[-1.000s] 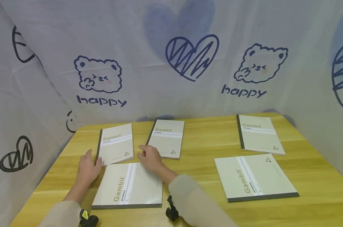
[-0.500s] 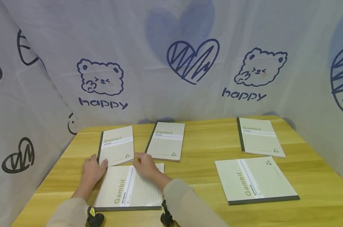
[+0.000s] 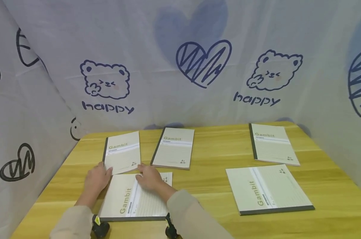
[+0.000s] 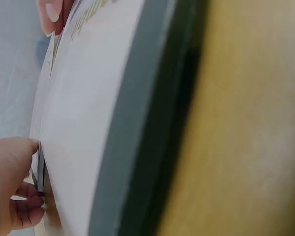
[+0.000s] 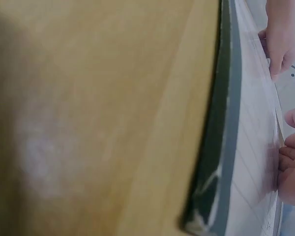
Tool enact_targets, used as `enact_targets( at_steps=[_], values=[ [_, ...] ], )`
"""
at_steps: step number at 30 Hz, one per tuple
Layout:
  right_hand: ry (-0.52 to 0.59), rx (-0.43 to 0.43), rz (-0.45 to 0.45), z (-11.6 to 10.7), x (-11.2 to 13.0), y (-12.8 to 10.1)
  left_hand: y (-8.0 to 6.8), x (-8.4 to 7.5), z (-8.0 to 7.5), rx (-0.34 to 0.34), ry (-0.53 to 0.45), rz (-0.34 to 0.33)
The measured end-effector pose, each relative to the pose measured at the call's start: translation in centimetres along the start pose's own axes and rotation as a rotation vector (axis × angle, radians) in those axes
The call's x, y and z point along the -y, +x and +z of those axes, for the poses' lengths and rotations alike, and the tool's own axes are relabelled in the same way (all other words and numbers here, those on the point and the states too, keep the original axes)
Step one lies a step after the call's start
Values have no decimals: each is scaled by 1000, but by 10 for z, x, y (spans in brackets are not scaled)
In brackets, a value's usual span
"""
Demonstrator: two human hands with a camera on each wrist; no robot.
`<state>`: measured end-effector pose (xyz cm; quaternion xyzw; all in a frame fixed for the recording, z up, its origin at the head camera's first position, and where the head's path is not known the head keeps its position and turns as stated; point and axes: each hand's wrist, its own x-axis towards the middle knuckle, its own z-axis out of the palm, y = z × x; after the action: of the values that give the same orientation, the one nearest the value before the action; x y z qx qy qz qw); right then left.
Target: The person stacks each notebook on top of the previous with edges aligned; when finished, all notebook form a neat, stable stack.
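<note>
At the table's far left lies a cream Gambit notebook [image 3: 123,152] with a dark spine. My left hand [image 3: 97,179] pinches its lower left corner, thumb on the cover and fingers at the spine. My right hand [image 3: 150,179] pinches the lower right corner between thumb and fingers. Below the right hand a sideways notebook [image 3: 117,199] lies with its dark spine toward me. The left wrist view shows this nearer cover large, with the left hand [image 4: 7,182] beyond it. In the right wrist view the right fingers [image 5: 290,157] are curled at the notebook's edge.
Another notebook [image 3: 174,149] lies to the right of the held one at the back. Two more, an upright one [image 3: 273,142] and a sideways one [image 3: 267,189], lie on the right of the wooden table [image 3: 210,199]. A printed cloth [image 3: 156,93] hangs behind.
The right hand has moved left, from beside the back middle notebook to the left notebook's lower right corner, and now grips it. The left hand has shifted slightly right onto its lower left corner.
</note>
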<state>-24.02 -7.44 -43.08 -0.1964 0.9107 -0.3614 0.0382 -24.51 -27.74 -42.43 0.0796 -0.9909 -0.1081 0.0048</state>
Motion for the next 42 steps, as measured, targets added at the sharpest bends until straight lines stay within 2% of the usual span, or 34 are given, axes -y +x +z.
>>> enact_targets(
  at_steps=[7,10,12,14,18,21,26,30,38,42],
  values=[
    [-9,24,41,1,3,-1,-1,6,-7,-39,-32,36],
    [83,25,29,-1,3,0,-2,10,-9,-51,-126,6],
    [143,24,13,-1,2,1,-2,13,-10,-52,-235,-37],
    [174,27,-3,-1,1,2,-1,15,-10,-48,-388,-93],
    [115,36,-32,0,-1,3,4,20,-9,-44,-691,-165],
    [103,48,-32,-1,-1,1,6,22,-9,-39,-868,-195],
    [140,89,-37,-6,-2,-2,8,22,-9,-53,-1046,-235],
    [163,89,-45,-8,-2,-2,5,17,-9,-76,-1206,-274],
    [362,-48,-45,-14,-1,3,-5,6,-17,-70,-1501,-387],
    [423,-71,-6,-19,2,3,-13,4,-22,-68,-1596,-389]
  ],
)
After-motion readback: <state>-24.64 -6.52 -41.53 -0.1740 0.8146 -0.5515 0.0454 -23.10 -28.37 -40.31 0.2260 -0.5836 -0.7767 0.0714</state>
